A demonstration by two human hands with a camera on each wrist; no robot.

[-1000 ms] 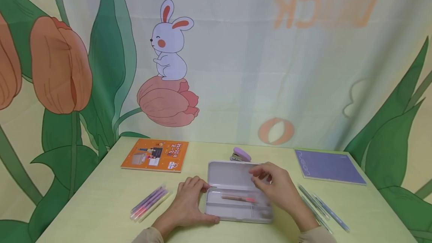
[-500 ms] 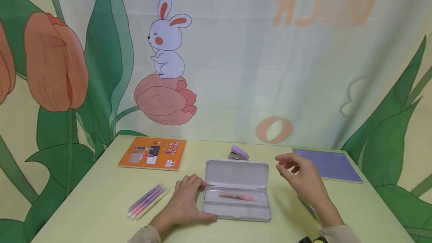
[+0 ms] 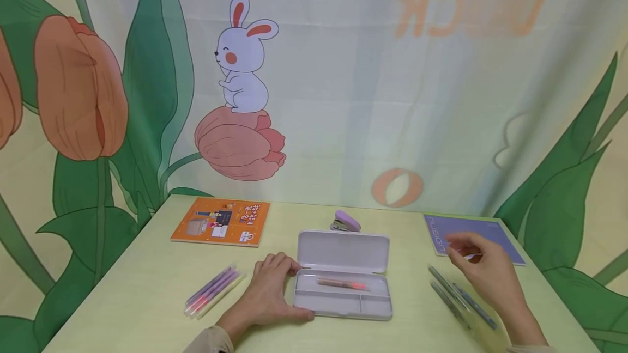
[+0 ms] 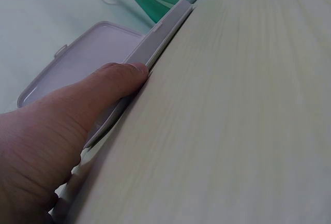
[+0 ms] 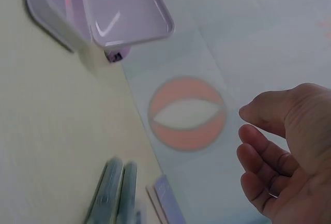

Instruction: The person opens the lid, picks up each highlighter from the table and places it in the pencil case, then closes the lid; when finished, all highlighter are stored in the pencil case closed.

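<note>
A pale grey pencil case lies on the table with its lid raised. In its long rear compartment is a pen with a pinkish-orange end; the front compartments hold nothing. My left hand grips the case's left end, thumb along the front edge and fingers toward the hinge. The left wrist view shows the thumb against the case's front wall. My right hand, fingers loosely curled and holding nothing, hovers over the purple notebook's front part and beside several grey-blue pens.
Several purple, pink and yellow pens lie left of the left hand. An orange book rests at the back left. Behind the lid stands a lilac stapler. A printed curtain hangs along the table's far edge.
My right hand has moved right, from over the pencil case to above the pens and notebook. The left hand stays on the case, and the pen inside it has not moved.
</note>
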